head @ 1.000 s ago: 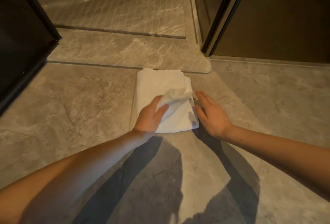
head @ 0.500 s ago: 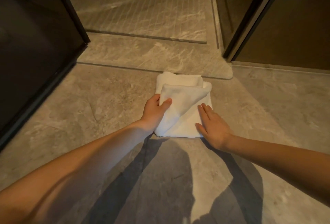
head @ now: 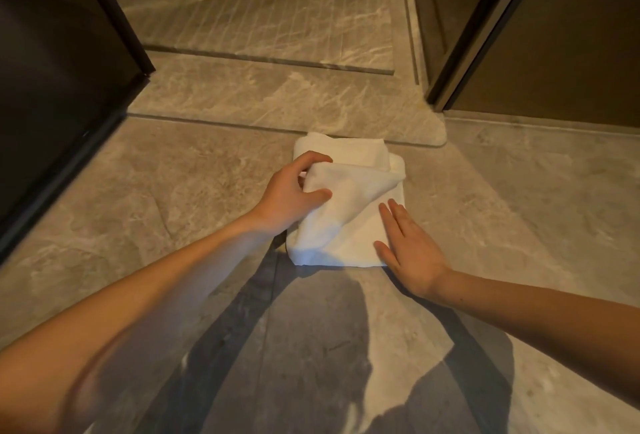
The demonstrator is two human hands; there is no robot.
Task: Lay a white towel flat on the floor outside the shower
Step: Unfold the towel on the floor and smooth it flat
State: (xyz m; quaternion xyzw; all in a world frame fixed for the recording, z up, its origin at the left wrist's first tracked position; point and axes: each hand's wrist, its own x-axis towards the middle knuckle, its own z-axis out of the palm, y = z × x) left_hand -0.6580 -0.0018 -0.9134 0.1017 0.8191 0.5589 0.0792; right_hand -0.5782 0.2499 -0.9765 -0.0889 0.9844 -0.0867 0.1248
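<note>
Head-camera footage is filled nearest the lens by two bare forearms reaching forward over the grey marbled floor [head: 173, 198], with dark shadows cast across the tiles between them. Further out, the right hand [head: 412, 246] is seen laid palm down with fingers extended and together, its grip open and nothing clasped; the fingertips rest on the near right part of the white towel [head: 349, 225] while the heel of the hand sits on the floor just beside the towel's corner. To the left and slightly further away, the left hand [head: 294, 191] is closed in a pinching grip on a loose upper layer of the towel, the thumb pressed on top of the fabric and the fingers curled over its edge, so that the layer is lifted and drawn diagonally. The towel itself is found still folded in several layers on the floor, not spread out, its far edge lying just beside the raised stone threshold [head: 277, 104] of the shower. Beyond that threshold, the grooved shower floor [head: 263, 7] is visible. A dark panel [head: 52, 70] is seen at the left, and a dark-framed door [head: 485, 25] at the right.
</note>
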